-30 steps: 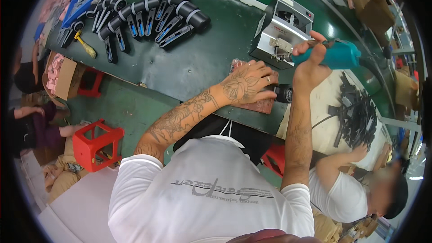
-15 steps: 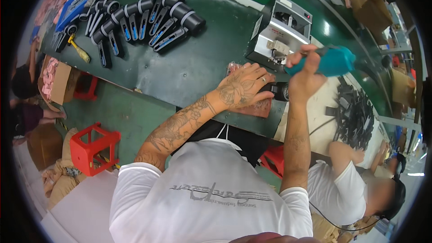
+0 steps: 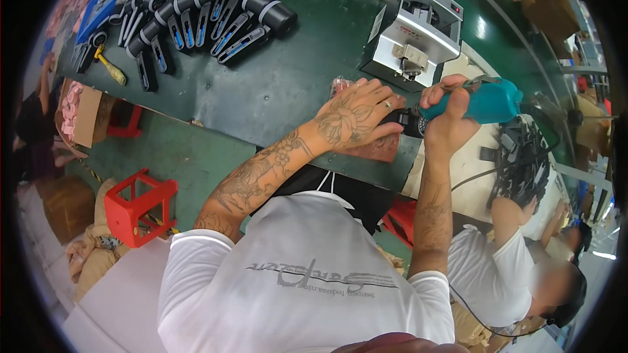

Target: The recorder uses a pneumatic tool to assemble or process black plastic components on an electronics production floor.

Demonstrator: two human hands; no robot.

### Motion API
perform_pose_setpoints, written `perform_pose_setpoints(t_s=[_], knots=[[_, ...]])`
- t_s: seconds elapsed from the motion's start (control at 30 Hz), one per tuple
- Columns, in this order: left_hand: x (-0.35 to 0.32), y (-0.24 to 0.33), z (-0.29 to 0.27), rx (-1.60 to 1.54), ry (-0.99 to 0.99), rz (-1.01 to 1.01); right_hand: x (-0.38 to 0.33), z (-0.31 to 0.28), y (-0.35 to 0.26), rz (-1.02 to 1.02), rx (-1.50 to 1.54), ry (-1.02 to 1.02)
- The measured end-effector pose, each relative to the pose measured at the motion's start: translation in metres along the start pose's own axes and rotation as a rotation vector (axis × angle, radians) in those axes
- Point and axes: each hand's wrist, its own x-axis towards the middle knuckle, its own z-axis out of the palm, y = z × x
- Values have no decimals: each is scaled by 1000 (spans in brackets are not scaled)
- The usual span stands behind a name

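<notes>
Palm down, my left hand (image 3: 356,114) lies over a black piece with a round ribbed end (image 3: 414,122), its thumb and fingers holding it; most of the piece is hidden under the hand. Beneath them is a reddish-brown pad (image 3: 379,149) on the bench. My right hand (image 3: 448,117) is wrapped round a teal powered hand tool, apparently an electric screwdriver (image 3: 490,100). The tool lies nearly level, its front end close to the ribbed end. Whether its tip touches the piece cannot be made out.
A silver-black machine (image 3: 412,39) stands just beyond my hands. Black cylinders with slotted handles (image 3: 275,19) are rowed at the far left, near a yellow-handled screwdriver (image 3: 112,70) and blue tray (image 3: 108,3). Black parts (image 3: 523,163) are heaped at right, near a co-worker (image 3: 497,274).
The teal tool has come down slightly and sits more level, with my right hand lower. The ribbed end of the black piece has shifted a little right and nearer the tool.
</notes>
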Motion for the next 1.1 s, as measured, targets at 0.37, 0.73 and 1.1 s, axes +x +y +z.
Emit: perform_pose_setpoints(t_s=[0.37, 0.73, 1.1], knots=[[4, 0, 0, 74, -41, -13, 2, 4, 9, -20, -35, 13], [0, -1, -1, 27, 40, 10, 35, 33, -2, -106, -26, 38], [-1, -2, 0, -3, 23, -4, 32, 33, 16, -71, -58, 27]])
